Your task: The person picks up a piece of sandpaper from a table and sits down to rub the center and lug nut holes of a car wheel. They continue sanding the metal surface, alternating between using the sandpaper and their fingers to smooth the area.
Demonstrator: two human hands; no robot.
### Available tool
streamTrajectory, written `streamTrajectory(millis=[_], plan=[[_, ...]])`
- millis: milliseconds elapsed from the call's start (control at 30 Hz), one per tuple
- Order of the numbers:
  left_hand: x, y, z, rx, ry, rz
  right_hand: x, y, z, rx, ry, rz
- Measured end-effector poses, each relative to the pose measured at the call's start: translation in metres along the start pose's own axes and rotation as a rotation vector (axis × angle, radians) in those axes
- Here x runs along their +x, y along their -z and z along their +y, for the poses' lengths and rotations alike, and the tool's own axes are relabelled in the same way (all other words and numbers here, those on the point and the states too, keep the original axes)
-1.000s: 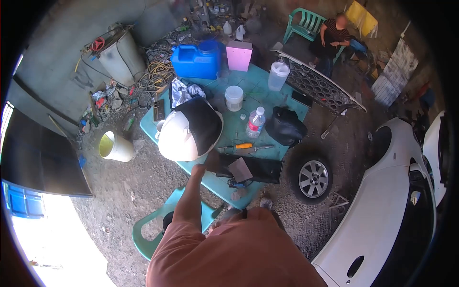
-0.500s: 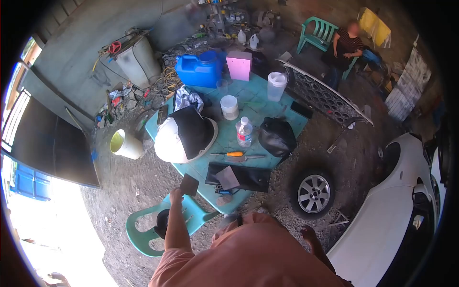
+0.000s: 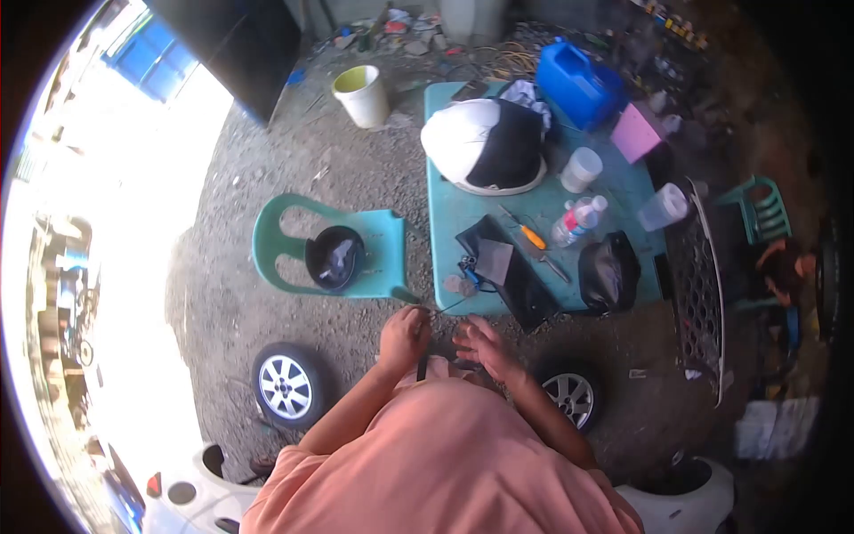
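Observation:
In front of my belly, my left hand [image 3: 405,338] is closed around a dark flat sheet [image 3: 451,304], which shows almost edge-on as a thin line pointing toward the table. Just to the right, my right hand [image 3: 485,344] holds nothing, its fingers spread and turned toward the sheet. A black pouch [image 3: 527,298] lies beyond my hands on the green table [image 3: 449,214], with a grey square sheet [image 3: 495,262] on top. Beside it are an orange-handled screwdriver [image 3: 532,236] and a thin dark tool [image 3: 551,265].
A green plastic chair [image 3: 381,245] bearing a black bowl [image 3: 335,258] stands left of the table. The table also carries a white-and-black cover [image 3: 489,147], a water bottle [image 3: 574,222] and a blue jerrycan [image 3: 578,84]. Wheels [image 3: 286,387] lie on the gravel; a person [image 3: 783,267] sits far right.
My left hand has drawn the dark sheet back from over the chair to my body, turning it edge-on. My right hand has risen from my side to meet it. My view has swung left.

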State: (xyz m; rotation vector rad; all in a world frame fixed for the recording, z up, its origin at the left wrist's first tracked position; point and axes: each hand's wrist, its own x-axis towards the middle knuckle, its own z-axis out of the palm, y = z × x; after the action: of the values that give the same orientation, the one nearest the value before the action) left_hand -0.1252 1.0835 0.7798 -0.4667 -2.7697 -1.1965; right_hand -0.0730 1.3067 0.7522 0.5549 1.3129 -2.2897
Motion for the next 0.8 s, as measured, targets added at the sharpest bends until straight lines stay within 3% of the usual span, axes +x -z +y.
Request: streamTrajectory(millis=[33,100,200,300,400,500,600,700,800], plan=[[-0.006,0.003,0.002,-0.001,-0.165,-0.021,0.008,-0.018,-0.003,0.113,-0.008,0.004],[-0.019,0.008,0.006,0.081,-0.301,-0.059,0.022,-0.034,-0.008,0.157,-0.028,-0.066],[-0.039,0.017,-0.003,0.114,-0.368,-0.133,0.031,-0.056,-0.001,0.076,-0.060,-0.029],[-0.064,0.046,-0.023,0.029,-0.422,-0.054,0.046,-0.082,0.019,0.019,-0.088,-0.003],[-0.114,0.081,-0.056,-0.001,-0.113,-0.011,0.066,-0.104,0.049,-0.044,-0.129,-0.012],[-0.191,0.106,-0.120,-0.053,0.373,-0.101,0.078,-0.140,0.079,-0.084,-0.217,-0.020],[-0.273,0.147,-0.174,-0.148,0.612,-0.150,0.080,-0.197,0.112,-0.144,-0.254,-0.067],[-0.344,0.169,-0.230,-0.119,0.841,-0.372,0.076,-0.269,0.148,-0.242,-0.261,-0.115],[-0.398,0.193,-0.261,-0.143,0.904,-0.298,0.064,-0.359,0.177,-0.318,-0.331,-0.153]])
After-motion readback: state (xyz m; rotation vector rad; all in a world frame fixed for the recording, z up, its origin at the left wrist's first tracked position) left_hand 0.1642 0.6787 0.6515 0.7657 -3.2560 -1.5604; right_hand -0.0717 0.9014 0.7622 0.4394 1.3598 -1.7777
